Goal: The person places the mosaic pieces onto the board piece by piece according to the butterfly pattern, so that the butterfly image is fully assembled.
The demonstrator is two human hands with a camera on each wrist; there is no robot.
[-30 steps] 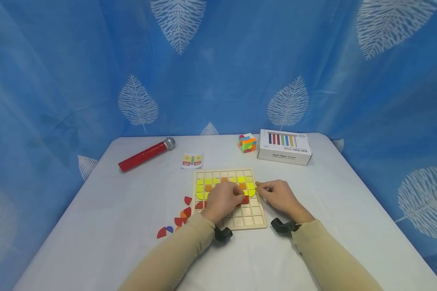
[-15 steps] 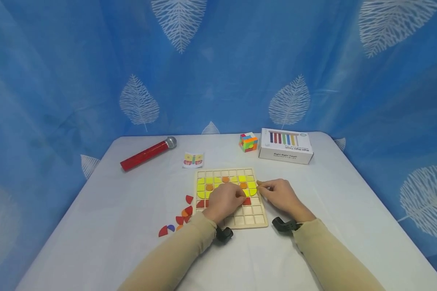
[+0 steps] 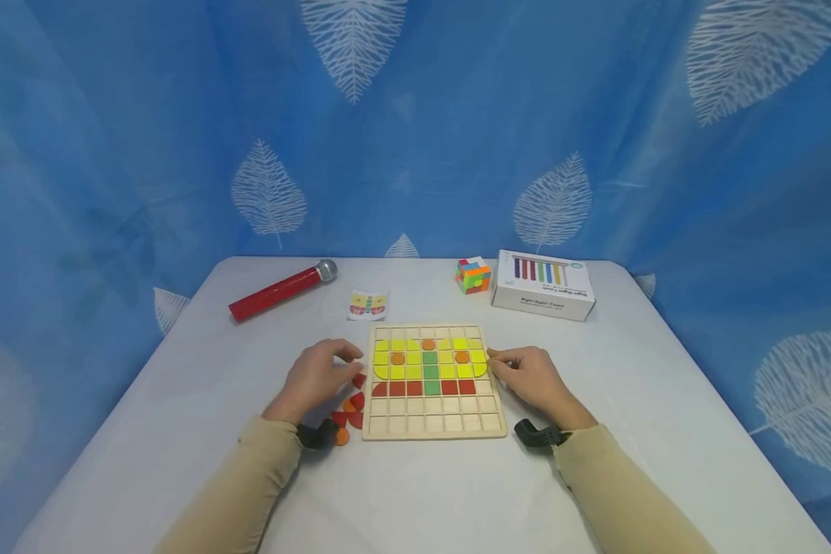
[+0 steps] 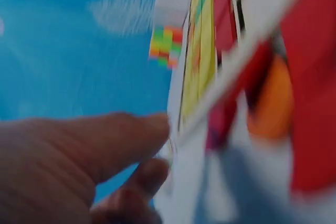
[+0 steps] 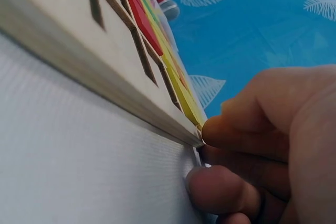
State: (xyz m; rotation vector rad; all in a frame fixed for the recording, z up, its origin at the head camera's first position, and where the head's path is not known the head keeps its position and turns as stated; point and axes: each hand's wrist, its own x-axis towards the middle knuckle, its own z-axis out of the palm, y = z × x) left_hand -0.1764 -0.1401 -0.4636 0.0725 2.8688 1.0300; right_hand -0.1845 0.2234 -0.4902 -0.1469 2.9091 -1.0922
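Observation:
A wooden grid board [image 3: 429, 427] lies on the table with yellow, orange, green and red pieces set in its cells. A row of red squares [image 3: 450, 387] runs beside the green column [image 3: 432, 372]. My right hand [image 3: 536, 381] grips the board's right edge with thumb and fingers, as the right wrist view shows up close. Off the board's left side, my left hand [image 3: 318, 377] hovers near loose red pieces [image 3: 356, 419] and an orange round piece [image 3: 342, 437], its fingers loosely bent and holding nothing visible. The left wrist view is blurred, and that hand's sleeve hides some loose pieces.
Behind the board lies a small pattern card [image 3: 368, 305]. A red microphone [image 3: 280, 292] rests at the back left. A colourful puzzle cube [image 3: 473, 275] and a white box [image 3: 543, 285] stand at the back right, before a blue leaf-print curtain [image 3: 415, 138].
My left hand has let go of a red square, now in its cell, and moved left off the board to the loose pieces. The right hand stays at the board's edge.

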